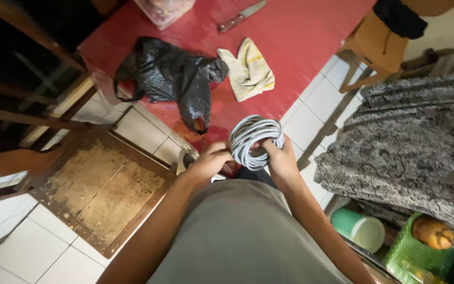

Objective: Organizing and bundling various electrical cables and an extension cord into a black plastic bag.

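Item one, nearest me: my left hand (209,159) and right hand (280,158), both closed around a coil of grey cable (255,141), held upright between them just above the near edge of the red table (300,42). I judge the coil is being gathered; tidying it calls for a steady grip on the loops. Item two, beyond: black plastic bag (166,76), beside it a pale cloth (248,71). Item three, farthest: a knife (241,16).
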